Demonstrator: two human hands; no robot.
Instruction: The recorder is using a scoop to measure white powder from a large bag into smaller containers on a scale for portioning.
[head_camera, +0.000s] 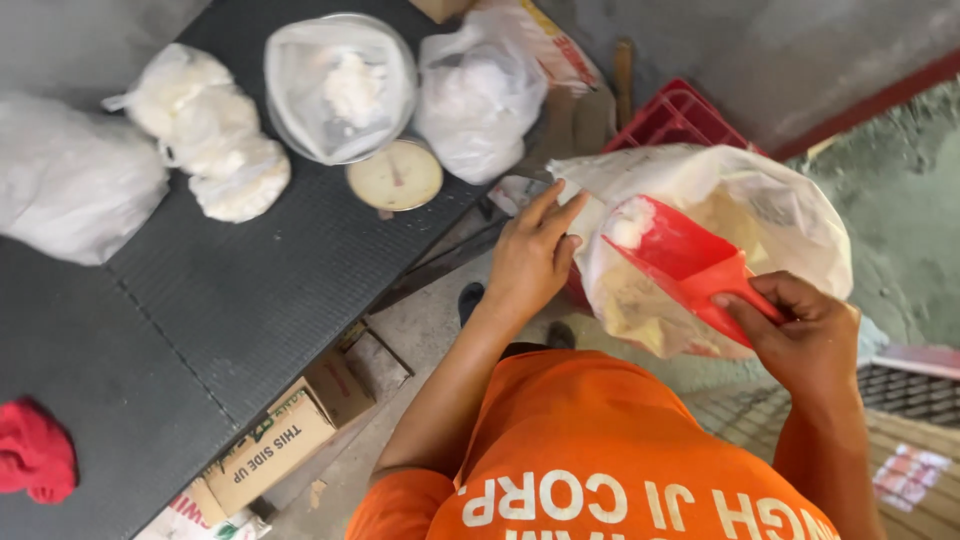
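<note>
My right hand (805, 335) grips the handle of a red plastic scoop (680, 258) that carries a little white powder at its far end. The scoop lies inside the mouth of a large white sack (770, 215) full of pale powder. My left hand (532, 250) holds the sack's near rim, fingers spread flat on it. On the dark table (200, 330) to the left stands a weighing scale with a round dial (395, 175), and a clear bag of white powder (340, 85) sits in its pan.
Several tied bags of white powder (215, 135) lie on the table, with a bigger one (70, 180) at the far left and another (475, 95) right of the scale. A red cloth (35, 450) lies at the left edge. A cardboard box (270, 440) sits under the table; a red crate (680, 115) stands behind the sack.
</note>
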